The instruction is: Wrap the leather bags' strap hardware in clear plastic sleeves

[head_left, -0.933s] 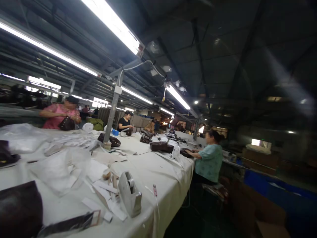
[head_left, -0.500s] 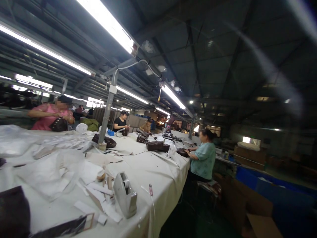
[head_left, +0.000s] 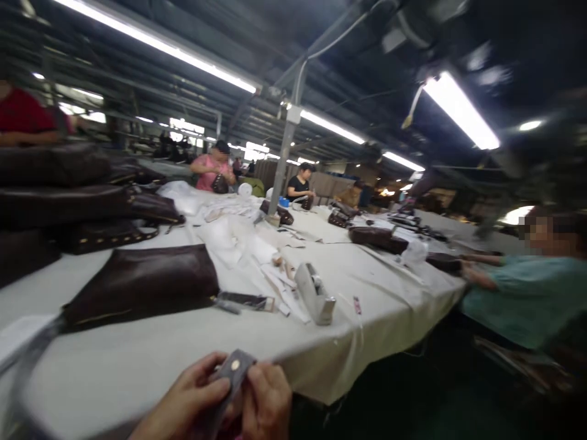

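Observation:
Low in the view, my left hand (head_left: 195, 391) pinches a dark grey strap (head_left: 237, 360) with a round gold stud near its end, thumb on the strap's face. My right hand (head_left: 268, 397) closes on the edge of the same strap end, its fingers curled and partly hiding it. Beyond my hands a dark brown leather bag (head_left: 151, 281) lies flat on the white-covered table (head_left: 151, 360). A blurred grey strap runs from the bag's left corner down the left side; whether it joins the piece in my hands I cannot tell.
A grey tape dispenser (head_left: 315, 293) stands near the table edge, with small pink-handled snips (head_left: 357, 305) to its right. Paper scraps and clear plastic (head_left: 224, 241) lie behind. Stacked brown bags (head_left: 68, 201) rise at left. A person in a green top (head_left: 527, 293) sits at right; others work farther back.
The view has swung left and down. Both my hands and the strap now show at the bottom, and the whole bag and the stack at left have come into sight.

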Tool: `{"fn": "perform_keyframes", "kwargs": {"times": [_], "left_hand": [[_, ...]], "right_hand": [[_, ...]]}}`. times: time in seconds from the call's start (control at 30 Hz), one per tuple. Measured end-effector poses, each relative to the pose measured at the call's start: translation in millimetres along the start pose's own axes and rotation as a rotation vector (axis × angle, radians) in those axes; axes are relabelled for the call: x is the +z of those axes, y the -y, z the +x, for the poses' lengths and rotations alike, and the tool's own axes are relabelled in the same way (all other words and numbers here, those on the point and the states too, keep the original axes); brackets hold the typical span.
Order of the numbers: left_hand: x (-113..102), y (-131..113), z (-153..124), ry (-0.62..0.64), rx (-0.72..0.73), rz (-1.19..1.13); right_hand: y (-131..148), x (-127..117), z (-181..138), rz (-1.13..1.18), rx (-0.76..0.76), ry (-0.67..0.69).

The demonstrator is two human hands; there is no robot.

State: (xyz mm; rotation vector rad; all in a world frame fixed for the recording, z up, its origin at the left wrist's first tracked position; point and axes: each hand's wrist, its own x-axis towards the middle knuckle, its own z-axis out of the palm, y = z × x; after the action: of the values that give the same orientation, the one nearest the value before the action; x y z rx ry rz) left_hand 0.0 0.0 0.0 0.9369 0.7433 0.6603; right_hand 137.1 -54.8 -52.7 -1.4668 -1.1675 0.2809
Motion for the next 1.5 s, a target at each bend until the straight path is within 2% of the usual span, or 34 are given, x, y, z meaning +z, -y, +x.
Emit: {"fn": "perform_keyframes", "kwargs": {"times": [0.03, 0.13, 0.17, 0.27, 0.4, 0.47, 0.63, 0.8, 0.97, 1.1, 1.23, 1.3, 1.37, 1.43, 1.5], "left_hand": [[-1.3, -1.9, -2.5, 0.072, -0.017, -0.051], [2.8, -9.9, 0.0, 0.153, 0.052, -0.016], [5.6, -11.0, 1.8, 0.158, 0.095, 0.025], [14.2, -6.4, 5.0, 0.158, 0.241, 0.158], [20.3, 4.5, 2.5, 0.046, 0.372, 0.388], [21.4, 5.5, 0.6, -0.011, 0.388, 0.524], [22.8, 9.1, 1.1, -0.049, 0.418, 0.762], [21.7, 24.4, 1.5, -0.019, 0.409, 0.651], [7.8, 28.3, -1.9, 0.087, 0.365, 0.484], [-8.9, 29.4, -2.9, 0.140, 0.405, 0.667], [-14.9, 33.4, -4.2, 0.085, 0.473, 0.854], [-13.6, 32.7, -4.8, 0.054, 0.443, 0.803], [-12.5, 29.7, -4.1, 0.027, 0.355, 0.673], [-13.6, 26.7, -1.2, 0.005, 0.237, 0.515], [-16.9, 26.4, 3.4, 0.000, 0.130, 0.381]], "right_hand": [[-4.8, 5.2, -4.1, -0.024, -0.033, -0.038], [-13.2, 10.3, -3.6, -0.064, -0.087, -0.144], [-13.3, 10.2, -1.3, -0.037, -0.050, -0.147], [-8.7, 10.0, 4.2, 0.156, 0.184, -0.097], [-5.8, 11.8, 4.6, 0.403, 0.425, -0.027], [-7.9, 11.5, 4.0, 0.444, 0.465, -0.021], [-10.6, 11.2, 2.8, 0.610, 0.542, -0.037], [-1.1, 13.9, 0.2, 0.991, 0.771, -0.037], [3.4, 11.5, -1.8, 1.142, 0.865, 0.039], [-5.0, 12.6, -4.9, 1.213, 0.938, 0.125], [-12.3, 15.6, -9.1, 1.251, 1.033, 0.204], [-14.9, 13.5, -11.2, 1.178, 0.988, 0.226], [-19.1, 7.3, -12.7, 1.002, 0.861, 0.233], [-24.8, -1.4, -13.4, 0.701, 0.628, 0.205], [-29.4, -9.3, -13.1, 0.330, 0.262, 0.113]]}}
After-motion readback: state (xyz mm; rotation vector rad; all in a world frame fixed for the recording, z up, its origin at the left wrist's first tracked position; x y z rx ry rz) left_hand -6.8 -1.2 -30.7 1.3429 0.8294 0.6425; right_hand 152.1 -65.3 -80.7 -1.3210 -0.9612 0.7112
